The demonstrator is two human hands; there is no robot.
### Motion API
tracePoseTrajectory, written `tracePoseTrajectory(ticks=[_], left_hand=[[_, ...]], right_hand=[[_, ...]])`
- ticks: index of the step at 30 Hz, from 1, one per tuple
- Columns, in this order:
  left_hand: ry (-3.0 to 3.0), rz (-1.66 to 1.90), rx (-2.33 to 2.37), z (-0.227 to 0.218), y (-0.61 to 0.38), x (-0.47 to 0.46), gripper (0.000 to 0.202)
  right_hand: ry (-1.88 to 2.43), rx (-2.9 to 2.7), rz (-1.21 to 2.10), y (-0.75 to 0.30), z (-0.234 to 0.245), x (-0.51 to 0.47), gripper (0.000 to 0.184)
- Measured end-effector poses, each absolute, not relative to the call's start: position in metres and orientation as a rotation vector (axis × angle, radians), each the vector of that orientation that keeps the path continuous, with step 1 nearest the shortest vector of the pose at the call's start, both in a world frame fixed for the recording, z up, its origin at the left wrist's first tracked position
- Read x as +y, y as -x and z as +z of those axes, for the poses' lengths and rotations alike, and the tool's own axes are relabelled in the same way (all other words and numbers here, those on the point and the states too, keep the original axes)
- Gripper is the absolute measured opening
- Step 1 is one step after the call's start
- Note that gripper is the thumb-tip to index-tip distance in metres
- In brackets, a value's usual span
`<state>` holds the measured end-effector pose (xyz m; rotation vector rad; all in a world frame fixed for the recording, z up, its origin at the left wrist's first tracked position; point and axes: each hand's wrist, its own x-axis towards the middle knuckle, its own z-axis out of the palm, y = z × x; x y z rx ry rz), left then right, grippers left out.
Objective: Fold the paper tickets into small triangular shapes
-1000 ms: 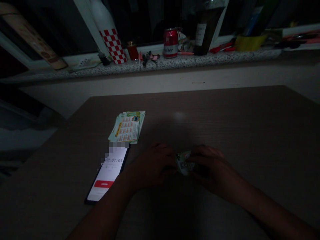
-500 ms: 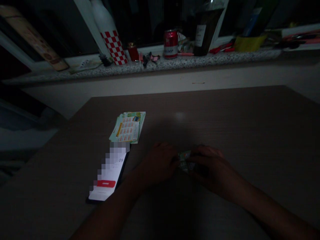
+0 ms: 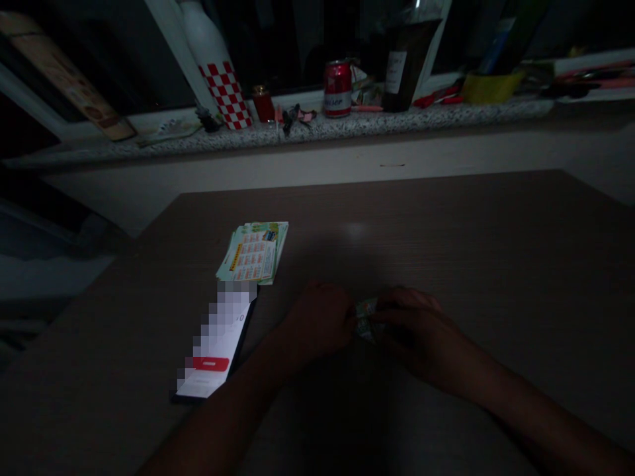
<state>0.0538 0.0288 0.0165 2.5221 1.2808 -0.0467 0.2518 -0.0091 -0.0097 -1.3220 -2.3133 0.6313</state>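
1. Small printed card (image 3: 367, 322), one. Lies between the two hands, low over the table (image 3: 461, 231) and in front of the person; a central position presumably chosen so that both hands reach it. Looks smaller than the stacked cards, perhaps folded; too dim to confirm.
2. Right hand (image 3: 419, 330). Fingers narrowed on the card's right part, index finger across the upper face, thumb toward the near edge; a hold that likely keeps the piece steady.
3. Left hand (image 3: 325, 318). Fingers curled at the card's left edge, perhaps as a counter-hold; whether they pinch or merely press cannot be told in the shadow.
4. Stack of calendar cards (image 3: 251, 254), edges uneven. Printed face up, beyond the phone and left of the hands; apparently set there within reach but out of the forearms' way.
5. Phone (image 3: 211, 363), screen lit and upward, partly masked by pixelation. Just near of the stack, beside the left forearm; probably laid so that the screen faces the person.
6. Windowsill (image 3: 367, 119), bearing a red can (image 3: 337, 91) and a checkered bottle (image 3: 225, 89); upright storage, seemingly apart from the handwork.
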Motion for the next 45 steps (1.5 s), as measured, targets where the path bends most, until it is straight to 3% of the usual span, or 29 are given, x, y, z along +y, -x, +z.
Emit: tracePoseTrajectory(ticks=[3, 28, 45], left_hand=[[-2.522, -0.072, 1.267, 0.019, -0.054, 0.030, 0.017], [-2.491, -0.161, 1.340, 0.030, -0.063, 0.033, 0.020], [-2.516, -0.186, 1.339, 0.030, -0.064, 0.033, 0.020]], right_hand=[[1.321, -2.319, 0.604, -0.251, -0.013, -0.007, 0.017], [1.400, -2.278, 0.549, -0.246, -0.014, -0.009, 0.025], [1.334, -2.293, 0.591, -0.249, -0.015, -0.007, 0.013]])
